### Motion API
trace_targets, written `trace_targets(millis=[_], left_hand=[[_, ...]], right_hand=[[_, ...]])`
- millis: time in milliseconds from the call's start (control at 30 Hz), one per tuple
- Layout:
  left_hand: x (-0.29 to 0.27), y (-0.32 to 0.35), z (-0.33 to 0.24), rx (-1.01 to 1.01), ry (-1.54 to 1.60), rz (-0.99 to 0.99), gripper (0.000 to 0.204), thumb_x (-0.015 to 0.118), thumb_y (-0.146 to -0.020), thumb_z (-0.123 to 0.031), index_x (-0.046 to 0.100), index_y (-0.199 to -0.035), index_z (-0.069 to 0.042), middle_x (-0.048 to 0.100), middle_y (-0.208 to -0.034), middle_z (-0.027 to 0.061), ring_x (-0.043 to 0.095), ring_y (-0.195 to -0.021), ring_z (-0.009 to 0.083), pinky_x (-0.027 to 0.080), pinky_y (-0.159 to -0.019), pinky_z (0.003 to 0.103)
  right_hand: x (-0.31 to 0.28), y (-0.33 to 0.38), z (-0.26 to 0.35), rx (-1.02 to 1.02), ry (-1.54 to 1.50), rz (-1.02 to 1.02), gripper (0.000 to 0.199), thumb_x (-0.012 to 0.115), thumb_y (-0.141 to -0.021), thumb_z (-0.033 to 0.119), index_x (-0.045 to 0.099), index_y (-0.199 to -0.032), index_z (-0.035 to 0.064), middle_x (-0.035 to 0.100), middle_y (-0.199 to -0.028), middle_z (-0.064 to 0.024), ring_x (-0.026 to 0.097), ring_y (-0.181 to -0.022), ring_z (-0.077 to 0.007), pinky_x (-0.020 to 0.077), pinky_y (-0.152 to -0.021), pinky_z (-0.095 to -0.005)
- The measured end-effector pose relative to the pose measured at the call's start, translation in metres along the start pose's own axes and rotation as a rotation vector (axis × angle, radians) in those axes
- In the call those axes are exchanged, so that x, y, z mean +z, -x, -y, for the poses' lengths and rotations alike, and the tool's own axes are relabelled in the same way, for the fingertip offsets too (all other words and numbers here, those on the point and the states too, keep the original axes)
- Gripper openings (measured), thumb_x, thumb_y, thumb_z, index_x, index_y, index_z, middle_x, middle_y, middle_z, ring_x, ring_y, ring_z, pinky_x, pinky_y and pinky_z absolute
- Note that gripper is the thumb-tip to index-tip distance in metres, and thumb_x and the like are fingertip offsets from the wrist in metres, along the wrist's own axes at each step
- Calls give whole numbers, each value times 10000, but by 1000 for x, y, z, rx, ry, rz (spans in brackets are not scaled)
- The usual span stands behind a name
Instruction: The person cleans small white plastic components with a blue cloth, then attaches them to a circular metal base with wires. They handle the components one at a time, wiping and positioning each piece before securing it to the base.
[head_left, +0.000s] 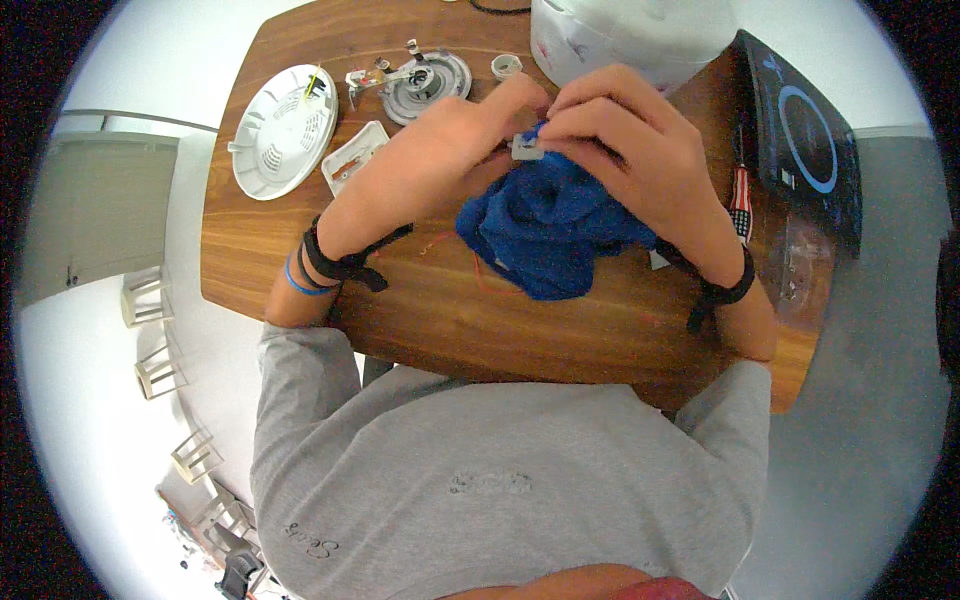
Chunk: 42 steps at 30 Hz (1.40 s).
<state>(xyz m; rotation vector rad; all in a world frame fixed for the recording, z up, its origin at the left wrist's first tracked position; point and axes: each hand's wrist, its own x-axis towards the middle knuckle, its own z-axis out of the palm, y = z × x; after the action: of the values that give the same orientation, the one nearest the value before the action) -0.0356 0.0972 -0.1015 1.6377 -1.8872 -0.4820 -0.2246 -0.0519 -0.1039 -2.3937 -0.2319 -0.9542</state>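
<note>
Over the far middle of the table my two hands meet around a small whitish part [527, 148]. My left hand [470, 140] is closed, its fingertips gripping the left side of that part, whose kind I cannot make out. A crumpled blue cloth [555, 225] hangs below and spreads onto the wooden table [430, 310]. My right hand [640, 135] pinches a fold of the cloth against the part's upper right side. Its fingers partly cover the contact. A thin orange wire [480, 275] shows by the cloth's left edge.
At the left lie a white slotted round base [285, 135], a white rectangular part [352, 160] and a metal disc assembly [425, 85]. Beyond my hands stand a small white cap [506, 67] and a large white vessel [620, 45]. Rightward are a screwdriver [740, 200] and a black cooktop [800, 130].
</note>
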Motion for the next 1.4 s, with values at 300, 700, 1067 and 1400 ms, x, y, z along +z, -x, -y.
trace_targets(millis=[300,700,1067,1400], left_hand=[[-15,2,9,25,-7,-22,400,754,-897,18,555,-1233,-71,759,-1008,188,758,-1007,427,613,-801,472],[2,1,61,-57,-359,5,353,720,-982,-170,613,-1303,-68,759,-976,199,741,-930,441,593,-804,518],[-18,13,58,45,-489,280,614,764,-949,-195,546,-1508,-67,473,-1616,221,490,-1469,442,468,-1192,506],[-26,23,103,-120,-759,59,720,790,-911,-148,467,-1543,-27,463,-1620,211,465,-1485,458,433,-1215,544]], right_hand=[[-10,20,-22,170,101,491,124,671,-945,94,694,-1056,41,649,-1114,-145,694,-1027,-369,583,-904,-437],[-26,40,-27,369,244,722,260,568,-1030,153,688,-1236,47,716,-1119,-208,691,-1082,-414,562,-970,-502],[-32,31,-24,378,165,742,275,605,-1029,181,674,-1263,52,708,-1157,-220,681,-1122,-425,550,-1000,-498],[-29,19,-1,258,62,648,634,779,-935,300,566,-1494,92,694,-1242,-206,675,-1148,-436,547,-974,-510]])
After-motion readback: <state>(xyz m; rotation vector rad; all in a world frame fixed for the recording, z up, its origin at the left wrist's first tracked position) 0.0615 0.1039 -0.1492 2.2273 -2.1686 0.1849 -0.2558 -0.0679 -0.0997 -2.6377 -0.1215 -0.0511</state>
